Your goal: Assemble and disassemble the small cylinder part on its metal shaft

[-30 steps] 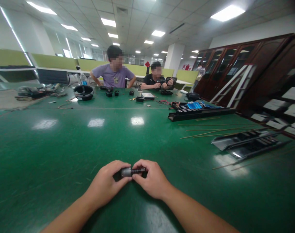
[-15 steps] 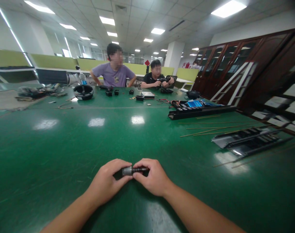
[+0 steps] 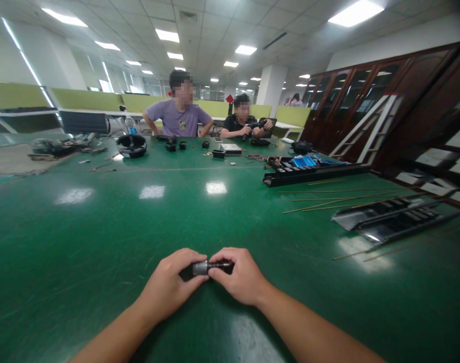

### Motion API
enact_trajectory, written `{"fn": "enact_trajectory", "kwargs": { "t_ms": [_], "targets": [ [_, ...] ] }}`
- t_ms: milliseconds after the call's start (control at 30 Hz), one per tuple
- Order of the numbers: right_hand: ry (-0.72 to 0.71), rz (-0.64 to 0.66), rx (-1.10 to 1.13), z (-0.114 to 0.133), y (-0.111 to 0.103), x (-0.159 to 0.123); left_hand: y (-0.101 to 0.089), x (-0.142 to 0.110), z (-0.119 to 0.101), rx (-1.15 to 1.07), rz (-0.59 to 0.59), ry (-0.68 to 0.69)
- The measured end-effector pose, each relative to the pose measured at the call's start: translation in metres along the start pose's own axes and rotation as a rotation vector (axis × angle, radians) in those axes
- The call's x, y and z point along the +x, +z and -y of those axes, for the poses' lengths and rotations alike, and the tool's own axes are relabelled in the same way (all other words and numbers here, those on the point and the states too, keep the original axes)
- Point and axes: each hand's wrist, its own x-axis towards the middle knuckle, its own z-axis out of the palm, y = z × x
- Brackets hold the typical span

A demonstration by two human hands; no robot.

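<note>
A small part with a silver metal cylinder [image 3: 200, 267] and a thin, dark, ribbed shaft [image 3: 217, 264] lies crosswise between my hands, low over the green table. My left hand [image 3: 165, 282] grips the cylinder at its left end, thumb on the near side and fingers on the far side. With thumb and fingertips closed, my right hand [image 3: 240, 276] pinches the shaft close to where it meets the cylinder. The fingers of both hands almost touch. The part's left end is mostly hidden in my left hand, and the shaft's far right end is shaded by my right palm.
The glossy green table [image 3: 112, 237] spreads ahead. On the right lie metal channels [image 3: 396, 219], thin rods [image 3: 328, 201] and a long black rail [image 3: 313, 175]. Black boxes [image 3: 218, 154] and a black headset [image 3: 131, 146] stand farther back. Two people sit across; one handles a power drill.
Both hands keep their hold on the part and have barely moved. My right hand's fingers have shifted slightly along the shaft, covering its bright tip. The camera view has tilted a little.
</note>
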Motion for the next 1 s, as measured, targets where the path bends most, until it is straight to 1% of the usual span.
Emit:
{"fn": "enact_trajectory", "kwargs": {
  "t_ms": [367, 633, 1000],
  "targets": [
    [-0.013, -0.010, 0.000, 0.0000, -0.0012, -0.0001, -0.0002, 0.0015, -0.0015, -0.037, -0.021, -0.017],
    [-0.026, 0.013, 0.000, 0.0012, -0.0031, 0.0000, -0.0020, 0.0006, -0.0045, -0.034, -0.007, -0.025],
    [0.020, 0.008, 0.042, -0.0002, -0.0031, -0.0008, -0.0055, 0.0002, -0.0034, -0.016, -0.015, -0.034]
  ]
}}
